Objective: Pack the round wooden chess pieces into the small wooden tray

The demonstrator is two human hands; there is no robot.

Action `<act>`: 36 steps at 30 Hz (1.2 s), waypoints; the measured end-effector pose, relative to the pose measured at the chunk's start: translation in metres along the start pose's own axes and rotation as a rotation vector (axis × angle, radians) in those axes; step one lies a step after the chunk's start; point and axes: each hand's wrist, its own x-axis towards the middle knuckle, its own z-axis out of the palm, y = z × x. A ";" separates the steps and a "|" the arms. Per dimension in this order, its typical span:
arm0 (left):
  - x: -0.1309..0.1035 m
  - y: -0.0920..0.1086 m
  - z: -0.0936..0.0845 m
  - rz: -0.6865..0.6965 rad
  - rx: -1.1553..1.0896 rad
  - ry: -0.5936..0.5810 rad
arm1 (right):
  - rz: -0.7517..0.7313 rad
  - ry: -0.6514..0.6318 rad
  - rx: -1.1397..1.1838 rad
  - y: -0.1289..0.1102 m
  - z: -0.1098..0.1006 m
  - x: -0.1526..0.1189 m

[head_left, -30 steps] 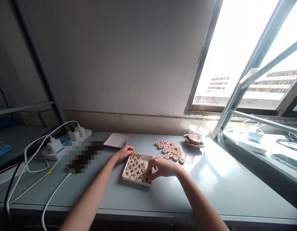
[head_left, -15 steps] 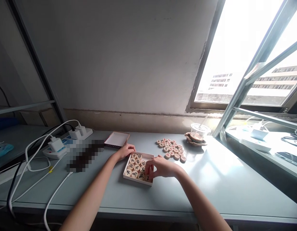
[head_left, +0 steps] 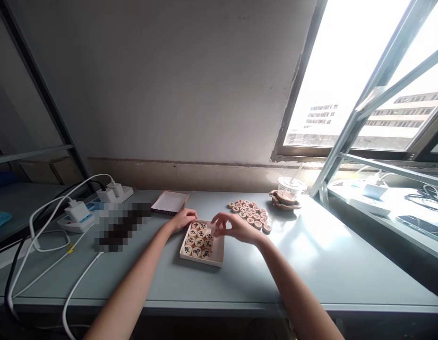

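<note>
A shallow open box (head_left: 201, 262) holds several round wooden pieces (head_left: 196, 251) with black characters, packed on its left side. The bare floor of the box shows at its lower right. My left hand (head_left: 183, 219) has its fingers closed at the box's upper left corner, steadying the rim. Over the box's upper right part is my right hand (head_left: 233, 226), thumb and fingers pinched on a round piece that they mostly hide. Loose round pieces with mostly red characters (head_left: 250, 220) lie in a group right of the box.
A box lid (head_left: 170, 202) lies behind my left hand. At the back right a clear cup with a straw (head_left: 290, 188) stands on a brown holder (head_left: 284, 202). Power strips (head_left: 77, 222) with plugs and white cables occupy the left, next to a pixelated dark object (head_left: 123, 227).
My right hand has lifted from the box's lower right corner and moved up and back, and the piece there is gone from that corner. My left hand stays at the box.
</note>
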 end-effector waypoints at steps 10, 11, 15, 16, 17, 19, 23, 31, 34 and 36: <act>0.002 -0.004 0.000 0.022 -0.012 -0.001 | 0.427 0.410 -0.590 0.044 -0.007 0.003; 0.002 -0.003 0.000 0.016 -0.016 -0.001 | 0.422 0.424 -0.624 0.045 -0.005 0.004; 0.000 -0.001 0.000 0.003 -0.022 0.005 | 0.392 0.408 -0.699 0.050 -0.004 0.006; 0.000 -0.001 0.000 0.002 -0.021 0.008 | 0.405 0.416 -0.703 0.052 -0.005 0.005; -0.001 0.000 0.000 0.001 -0.020 0.010 | 0.423 0.436 -0.709 0.054 -0.007 0.004; -0.001 0.001 0.000 -0.002 -0.019 0.010 | 0.451 0.486 -0.729 0.056 -0.010 0.002; -0.002 0.002 0.000 0.003 0.003 0.011 | 0.205 0.402 -0.584 0.044 -0.009 0.002; 0.001 -0.001 -0.001 0.034 0.035 0.004 | -0.096 0.090 -0.533 0.006 0.024 0.006; 0.003 -0.002 -0.001 0.044 0.030 -0.003 | -0.117 0.089 -0.518 0.000 0.022 0.004; 0.002 -0.001 -0.001 0.045 0.022 -0.010 | -0.121 0.030 -0.483 -0.003 0.019 0.003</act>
